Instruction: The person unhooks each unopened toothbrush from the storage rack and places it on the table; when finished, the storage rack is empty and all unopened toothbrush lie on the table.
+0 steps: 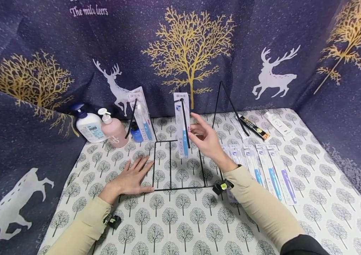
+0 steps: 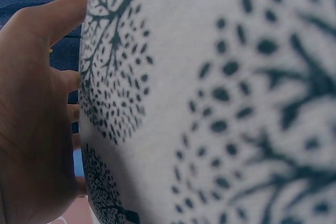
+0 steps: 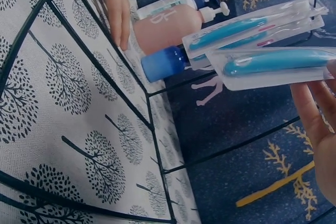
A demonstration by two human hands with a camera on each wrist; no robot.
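A packaged toothbrush (image 1: 185, 138) with a blue handle hangs upright at the middle arm of a black wire rack (image 1: 180, 188). My right hand (image 1: 206, 139) pinches its right edge between thumb and fingers; in the right wrist view the thumb overlaps the clear pack (image 3: 278, 66) and fingers show below. My left hand (image 1: 132, 177) lies spread on the patterned tablecloth, its fingertips at the left side of the rack's base. In the left wrist view, cloth covers most of the picture beside the left hand (image 2: 37, 108). More packaged toothbrushes (image 1: 142, 118) hang on the left arm.
Several packaged toothbrushes (image 1: 271, 177) lie in a row right of the rack. Behind them are a black box (image 1: 254, 128) and a white tube (image 1: 277, 124). A white pump bottle (image 1: 89, 127), a pink pump bottle (image 1: 115, 132) and a small blue bottle (image 1: 136, 134) stand left.
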